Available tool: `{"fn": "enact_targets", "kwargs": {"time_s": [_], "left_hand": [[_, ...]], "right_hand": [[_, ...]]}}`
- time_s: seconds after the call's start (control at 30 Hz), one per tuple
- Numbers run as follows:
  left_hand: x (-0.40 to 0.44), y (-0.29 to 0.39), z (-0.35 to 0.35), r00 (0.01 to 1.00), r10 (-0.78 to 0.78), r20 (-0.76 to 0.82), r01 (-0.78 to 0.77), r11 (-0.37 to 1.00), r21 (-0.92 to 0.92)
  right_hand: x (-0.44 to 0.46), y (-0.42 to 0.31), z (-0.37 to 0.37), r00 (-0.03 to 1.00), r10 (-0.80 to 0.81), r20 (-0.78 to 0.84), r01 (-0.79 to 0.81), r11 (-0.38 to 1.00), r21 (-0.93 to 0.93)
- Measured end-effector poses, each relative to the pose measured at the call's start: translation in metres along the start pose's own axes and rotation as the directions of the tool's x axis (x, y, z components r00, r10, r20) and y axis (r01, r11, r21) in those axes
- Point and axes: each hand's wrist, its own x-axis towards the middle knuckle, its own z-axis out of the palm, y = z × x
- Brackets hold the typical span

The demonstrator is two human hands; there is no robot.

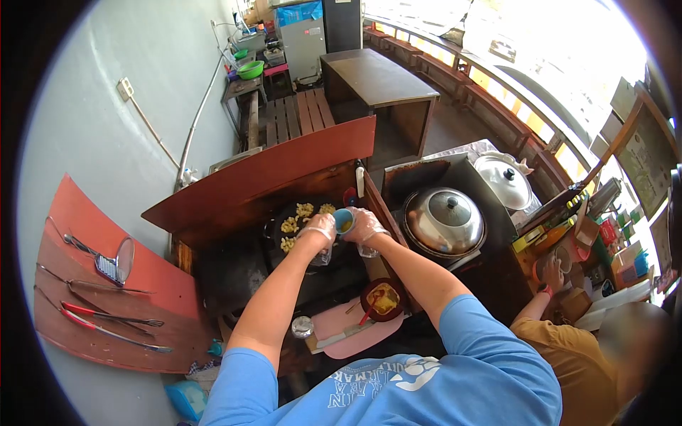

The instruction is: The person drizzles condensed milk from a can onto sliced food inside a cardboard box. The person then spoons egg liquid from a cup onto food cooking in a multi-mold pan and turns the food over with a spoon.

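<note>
Between my hands is a small blue cup (344, 219), tilted so that I see yellowish contents inside. My right hand (364, 224), in a clear plastic glove, is closed on the cup's right side. On its other side, my left hand (320, 226), gloved the same way, is closed against the cup; its fingertips are partly hidden. Below both hands is a dark round pan (272, 245) on the stove. Several clumps of yellowish food (289, 224) lie in the pan, some hidden by my left hand.
Near me are a pink cutting board (369, 341) with a knife (342, 335) and a bowl of yellow mixture (383, 298). A lidded pot (445, 221) stands right. Red panels (270, 167) edge the stove; tongs (114, 323) lie left. Another person's hand (551, 275) works at right.
</note>
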Motion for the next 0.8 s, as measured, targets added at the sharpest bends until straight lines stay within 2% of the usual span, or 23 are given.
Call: {"fn": "enact_targets", "kwargs": {"time_s": [0.03,0.07,0.13,0.17,0.2,0.27,0.3,0.33,0.4,0.43,0.47,0.53,0.57,0.6,0.63,0.7,0.77,0.8], "left_hand": [[-0.006,0.005,-0.008,0.998,-0.004,0.07,0.005,1.0,-0.02],[-0.006,0.006,-0.008,0.997,-0.007,0.075,0.009,1.0,-0.023],[-0.005,0.006,-0.006,0.97,-0.202,-0.136,0.161,0.951,-0.265],[-0.004,0.005,-0.006,0.997,-0.029,-0.066,0.027,0.999,-0.028],[0.001,0.001,-0.005,0.998,-0.03,-0.059,0.028,0.999,-0.031],[0.011,-0.008,-0.003,0.984,0.177,-0.016,-0.176,0.984,0.018],[-0.012,0.006,-0.019,0.987,-0.138,-0.086,0.11,0.956,-0.273],[-0.001,0.002,-0.007,0.978,-0.055,-0.2,0.03,0.992,-0.125],[0.008,-0.004,-0.006,0.992,0.09,0.094,-0.08,0.991,-0.109],[0.006,-0.003,-0.002,0.994,0.05,-0.099,-0.068,0.98,-0.188],[0.005,-0.001,0.0,0.956,-0.012,-0.292,-0.069,0.962,-0.264],[-0.002,0.003,-0.005,0.993,0.03,-0.112,-0.038,0.997,-0.07],[0.026,-0.006,0.007,0.94,0.327,0.092,-0.339,0.889,0.308],[0.034,-0.01,0.01,0.943,0.328,0.051,-0.327,0.89,0.319],[0.02,-0.005,0.004,0.992,0.111,-0.066,-0.107,0.992,0.059],[0.008,0.003,-0.005,0.986,-0.126,-0.105,0.101,0.971,-0.218],[0.026,-0.006,0.006,0.98,0.157,0.122,-0.148,0.986,-0.074],[0.022,0.0,0.001,0.986,0.159,0.04,-0.163,0.977,0.135]], "right_hand": [[0.0,0.0,0.001,1.0,0.003,-0.004,-0.003,1.0,-0.03],[-0.001,0.001,0.002,1.0,0.006,-0.006,-0.007,0.998,-0.06],[0.002,0.002,0.001,1.0,0.013,-0.006,-0.013,0.999,-0.052],[0.003,0.002,0.001,1.0,0.022,-0.01,-0.023,0.999,-0.043],[0.003,0.004,0.001,1.0,0.026,-0.004,-0.026,0.999,-0.042],[0.002,0.007,0.002,0.999,-0.041,-0.035,0.04,0.998,-0.043],[0.003,0.009,0.002,0.996,-0.07,-0.053,0.066,0.995,-0.072],[0.006,0.014,0.004,0.992,-0.107,-0.067,0.103,0.993,-0.056],[0.006,0.024,0.013,0.965,-0.226,-0.13,0.212,0.97,-0.118],[0.003,0.023,0.013,0.978,-0.178,-0.113,0.166,0.98,-0.107],[0.004,0.019,0.009,0.986,-0.136,-0.101,0.125,0.987,-0.102],[0.003,0.016,0.003,0.998,-0.048,-0.046,0.043,0.994,-0.096],[0.002,0.014,0.001,0.998,-0.05,-0.03,0.046,0.993,-0.107],[0.002,0.017,0.003,0.998,-0.051,-0.032,0.048,0.996,-0.08],[0.001,0.017,0.003,0.997,-0.064,-0.05,0.059,0.994,-0.093],[-0.001,0.018,0.001,0.996,-0.061,-0.071,0.054,0.993,-0.102],[-0.004,0.02,0.001,0.998,-0.056,-0.036,0.051,0.991,-0.123],[-0.005,0.023,0.003,0.998,-0.049,-0.036,0.045,0.992,-0.121]]}}
